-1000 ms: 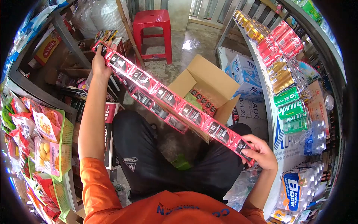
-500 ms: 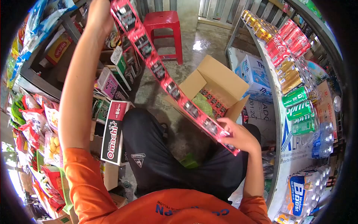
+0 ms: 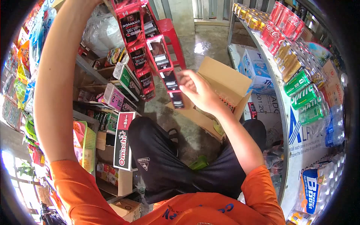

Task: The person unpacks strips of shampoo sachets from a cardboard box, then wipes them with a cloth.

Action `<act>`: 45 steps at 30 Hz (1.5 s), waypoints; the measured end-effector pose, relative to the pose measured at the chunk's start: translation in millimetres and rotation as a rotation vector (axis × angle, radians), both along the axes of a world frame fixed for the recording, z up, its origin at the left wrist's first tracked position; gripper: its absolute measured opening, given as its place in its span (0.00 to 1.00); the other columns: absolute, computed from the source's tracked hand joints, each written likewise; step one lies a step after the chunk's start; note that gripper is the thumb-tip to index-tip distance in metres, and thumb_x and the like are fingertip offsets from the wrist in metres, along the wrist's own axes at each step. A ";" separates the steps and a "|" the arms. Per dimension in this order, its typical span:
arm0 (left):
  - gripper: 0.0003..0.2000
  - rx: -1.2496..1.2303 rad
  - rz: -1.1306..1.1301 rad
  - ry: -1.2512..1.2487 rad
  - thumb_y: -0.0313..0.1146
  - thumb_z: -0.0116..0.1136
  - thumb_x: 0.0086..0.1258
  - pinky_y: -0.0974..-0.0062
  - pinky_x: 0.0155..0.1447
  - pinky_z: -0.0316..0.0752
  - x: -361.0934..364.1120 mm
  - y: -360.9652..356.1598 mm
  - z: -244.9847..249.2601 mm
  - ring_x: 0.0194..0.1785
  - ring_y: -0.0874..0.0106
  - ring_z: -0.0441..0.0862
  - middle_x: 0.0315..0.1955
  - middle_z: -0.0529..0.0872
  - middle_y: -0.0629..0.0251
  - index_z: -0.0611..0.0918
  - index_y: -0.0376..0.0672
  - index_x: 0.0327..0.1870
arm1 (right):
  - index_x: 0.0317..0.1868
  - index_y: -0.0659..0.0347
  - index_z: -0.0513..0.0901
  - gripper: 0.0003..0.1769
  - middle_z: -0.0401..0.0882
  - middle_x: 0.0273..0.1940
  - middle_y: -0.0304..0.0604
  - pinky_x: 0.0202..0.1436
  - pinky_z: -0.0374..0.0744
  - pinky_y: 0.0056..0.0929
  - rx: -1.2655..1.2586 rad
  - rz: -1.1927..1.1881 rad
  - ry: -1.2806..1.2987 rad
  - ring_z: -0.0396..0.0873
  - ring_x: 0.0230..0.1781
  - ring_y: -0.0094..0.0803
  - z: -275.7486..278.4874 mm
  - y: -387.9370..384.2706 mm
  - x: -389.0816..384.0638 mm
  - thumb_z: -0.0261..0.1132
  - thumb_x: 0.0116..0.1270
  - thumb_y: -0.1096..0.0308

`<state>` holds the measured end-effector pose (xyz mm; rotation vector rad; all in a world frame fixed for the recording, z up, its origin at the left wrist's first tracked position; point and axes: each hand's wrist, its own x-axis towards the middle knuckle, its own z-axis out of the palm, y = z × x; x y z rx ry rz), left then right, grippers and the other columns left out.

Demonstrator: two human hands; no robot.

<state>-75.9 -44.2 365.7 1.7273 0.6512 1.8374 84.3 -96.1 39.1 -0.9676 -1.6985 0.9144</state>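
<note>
Strips of red and black Romano sachets (image 3: pixel 137 56) hang down from the top edge of the view. One length faces me with its printed fronts, and another length (image 3: pixel 160 54) hangs just to its right. My left arm reaches up to the top edge, where the hand itself is cut off. My right hand (image 3: pixel 197 90) is beside the lower right end of the strip, fingers apart, with the fingertips close to the sachets' edge. Beyond it, an open cardboard box (image 3: pixel 221 77) on the floor holds more red sachets, partly hidden by my right forearm.
A red plastic stool (image 3: pixel 174 41) stands behind the strips. On the left are shelves with cartons and an Omachi box (image 3: pixel 123 140) against my knee. The right-hand shelf carries Coca-Cola cans (image 3: pixel 281 24), Sprite cans (image 3: pixel 303 97) and Water Boost bottles (image 3: pixel 311 191).
The strip, stretched diagonally between both hands before, now hangs in lengths at upper left. My right hand has let go of its lower end and moved up and left.
</note>
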 end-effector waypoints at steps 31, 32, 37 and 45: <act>0.34 0.395 0.262 0.328 0.54 0.57 0.80 0.70 0.71 0.69 -0.8 -17.8 -135.9 0.63 0.69 0.78 0.61 0.81 0.54 0.69 0.32 0.74 | 0.50 0.64 0.87 0.10 0.88 0.45 0.34 0.52 0.80 0.19 0.208 0.101 0.638 0.82 0.44 0.15 161.7 -36.1 14.4 0.70 0.75 0.66; 0.34 0.395 0.260 0.326 0.54 0.57 0.80 0.70 0.71 0.69 -2.8 -19.6 -136.2 0.63 0.69 0.78 0.61 0.81 0.54 0.69 0.32 0.74 | 0.49 0.64 0.87 0.10 0.88 0.45 0.34 0.51 0.80 0.20 0.238 0.085 0.605 0.82 0.44 0.16 163.2 -36.8 15.8 0.71 0.75 0.67; 0.26 -0.234 -0.510 0.552 0.48 0.60 0.81 0.76 0.59 0.75 2.6 -47.0 -147.0 0.52 0.79 0.80 0.48 0.87 0.65 0.80 0.32 0.66 | 0.48 0.65 0.88 0.13 0.84 0.35 0.33 0.41 0.78 0.18 0.424 -0.155 0.405 0.82 0.37 0.17 149.1 -13.1 24.2 0.75 0.71 0.65; 0.19 -0.128 -0.266 0.599 0.46 0.59 0.82 0.77 0.28 0.65 16.9 -51.8 -145.1 0.26 0.87 0.68 0.22 0.77 0.76 0.86 0.35 0.44 | 0.59 0.60 0.76 0.29 0.82 0.49 0.38 0.58 0.79 0.28 0.108 -0.133 0.453 0.82 0.47 0.25 101.4 -11.7 27.7 0.44 0.86 0.41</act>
